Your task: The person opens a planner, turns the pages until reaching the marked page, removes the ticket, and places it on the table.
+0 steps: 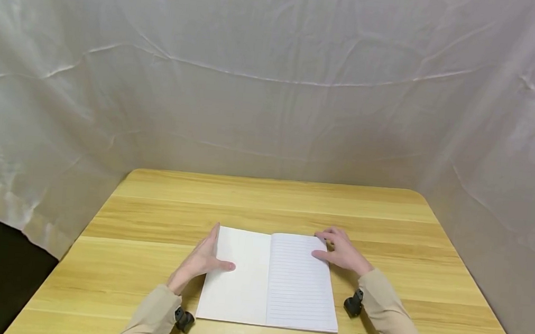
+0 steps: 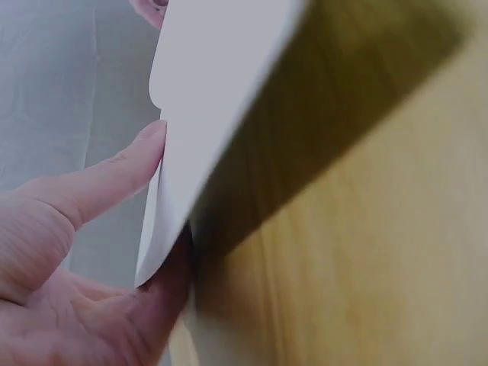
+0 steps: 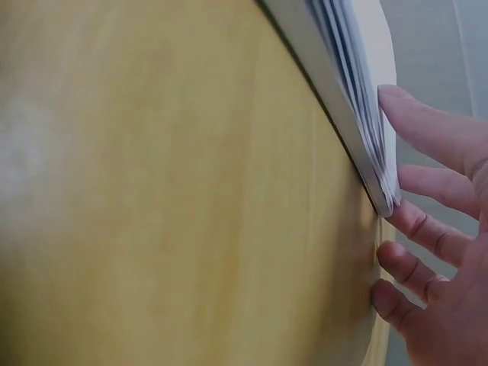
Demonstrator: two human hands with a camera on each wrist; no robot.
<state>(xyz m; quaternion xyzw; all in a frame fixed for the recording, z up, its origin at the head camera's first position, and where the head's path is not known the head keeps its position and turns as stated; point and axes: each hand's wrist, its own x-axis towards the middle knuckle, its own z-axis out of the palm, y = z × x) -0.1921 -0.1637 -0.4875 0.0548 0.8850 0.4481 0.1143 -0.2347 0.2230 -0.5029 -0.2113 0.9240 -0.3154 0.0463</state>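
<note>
An open notebook (image 1: pixel 304 281) lies on the table, with a blank page on the left and a lined page on the right. My left hand (image 1: pixel 199 261) grips its left side, the thumb (image 2: pixel 126 171) on top and fingers beneath. In the left wrist view that side (image 2: pixel 202 91) stands raised over the table, casting a shadow. At the upper right corner is my right hand (image 1: pixel 342 251), its thumb (image 3: pixel 427 126) resting on the lined page and fingertips at the edge. The right wrist view shows the slightly fanned page edges (image 3: pixel 347 84) beside the relaxed fingers.
Beneath everything is a wooden table (image 1: pixel 264 198) with rounded far corners. Pale cloth (image 1: pixel 277 109) hangs behind it and along both sides. Each sleeved wrist carries a small black camera (image 1: pixel 353 303).
</note>
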